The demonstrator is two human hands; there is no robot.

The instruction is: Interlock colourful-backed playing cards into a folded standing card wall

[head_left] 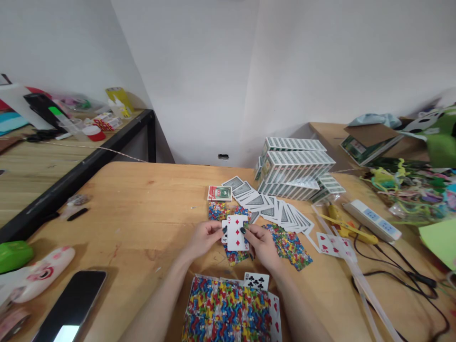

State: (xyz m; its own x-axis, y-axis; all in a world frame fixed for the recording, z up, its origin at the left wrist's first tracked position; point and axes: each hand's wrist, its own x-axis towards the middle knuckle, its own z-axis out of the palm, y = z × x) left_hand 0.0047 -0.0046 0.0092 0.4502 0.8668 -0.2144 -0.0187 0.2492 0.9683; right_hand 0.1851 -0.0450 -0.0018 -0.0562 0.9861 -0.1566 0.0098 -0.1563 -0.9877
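Note:
My left hand (206,240) pinches the edge of a playing card (224,237) marked 4, mostly covered. Overlapping it is a three of diamonds (235,237), face up, gripped at its right edge by my right hand (262,242). Below both hands lie pieces with a multicoloured pattern (237,257). More patterned pieces (294,247) lie right of my right hand. Between my forearms sits a larger block of patterned pieces (228,308). A ten of clubs (257,281) and a heart card (275,313) stick out from its edge.
Face-down cards (261,202) spread beyond my hands beside a card box (220,193). Wrapped card boxes (299,166) are stacked behind. To the right are a power strip (372,221), a yellow tool (351,227) and cables. A phone (71,304) lies on the left.

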